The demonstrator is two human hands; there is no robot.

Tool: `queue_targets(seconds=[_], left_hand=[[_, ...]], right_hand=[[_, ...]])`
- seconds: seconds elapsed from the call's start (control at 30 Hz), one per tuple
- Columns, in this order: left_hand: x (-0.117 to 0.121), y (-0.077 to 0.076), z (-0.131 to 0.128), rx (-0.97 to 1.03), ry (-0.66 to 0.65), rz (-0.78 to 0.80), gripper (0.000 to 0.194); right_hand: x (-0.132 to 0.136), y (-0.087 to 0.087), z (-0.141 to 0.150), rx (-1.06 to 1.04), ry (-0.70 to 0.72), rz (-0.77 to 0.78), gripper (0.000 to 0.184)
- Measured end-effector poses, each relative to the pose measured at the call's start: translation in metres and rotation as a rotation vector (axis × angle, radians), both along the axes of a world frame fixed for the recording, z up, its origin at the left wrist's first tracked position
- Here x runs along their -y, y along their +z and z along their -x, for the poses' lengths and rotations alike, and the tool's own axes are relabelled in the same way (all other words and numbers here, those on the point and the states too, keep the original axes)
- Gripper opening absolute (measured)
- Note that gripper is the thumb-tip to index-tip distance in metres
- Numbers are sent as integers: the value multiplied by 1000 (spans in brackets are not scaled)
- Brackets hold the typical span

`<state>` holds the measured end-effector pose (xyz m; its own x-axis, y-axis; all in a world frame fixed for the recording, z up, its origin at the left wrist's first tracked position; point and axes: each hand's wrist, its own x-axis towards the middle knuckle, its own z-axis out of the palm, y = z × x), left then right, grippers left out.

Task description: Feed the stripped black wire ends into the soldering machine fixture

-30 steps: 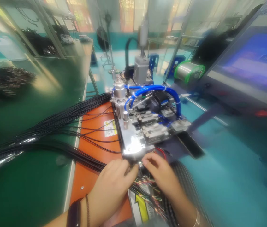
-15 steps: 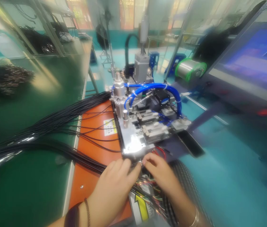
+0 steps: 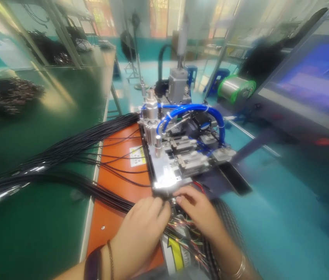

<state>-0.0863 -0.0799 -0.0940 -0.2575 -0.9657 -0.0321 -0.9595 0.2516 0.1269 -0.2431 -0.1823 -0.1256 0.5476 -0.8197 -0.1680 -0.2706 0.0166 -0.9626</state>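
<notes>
My left hand (image 3: 145, 219) is closed at the machine's front edge, its fingers curled down and the thumb pressed in. What it grips is hidden. My right hand (image 3: 198, 208) sits just to its right, thumb and fingertips pinched by a small shiny metal part (image 3: 174, 200). Anything between those fingertips is too small to name. Below both hands lie black cables with thin coloured wire ends (image 3: 186, 229), their tips copper-coloured. A bundle of black cables (image 3: 112, 198) runs in from the left and passes behind my left hand.
Ahead stands a machine with a metal plate (image 3: 166, 177), clamps (image 3: 192, 159) and blue tubes (image 3: 193, 108). A black phone-like slab (image 3: 236, 179) juts out right. Further back are a solder wire spool (image 3: 236, 88) and a screen (image 3: 322, 74). More black cables (image 3: 74, 144) cross the orange surface (image 3: 120, 144).
My left thumb has drawn back towards its fingers, and the small metal part shows more. My right hand stays nearly in place. The view has shifted slightly.
</notes>
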Motion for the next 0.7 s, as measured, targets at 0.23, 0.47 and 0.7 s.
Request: queue_targets(seconds=[0.23,0.47,0.7], left_hand=[[-2,-1,1,-57,-4,-19,39],[-8,5,8,93,115,88,33],[-19,5,15,277,110,247,49]], right_hand=[[-3,5,0,-85,-9,84,16],[-1,-5,-4,-132,-67,-99,13],[-2,-9,3,-43,-51,29,13]])
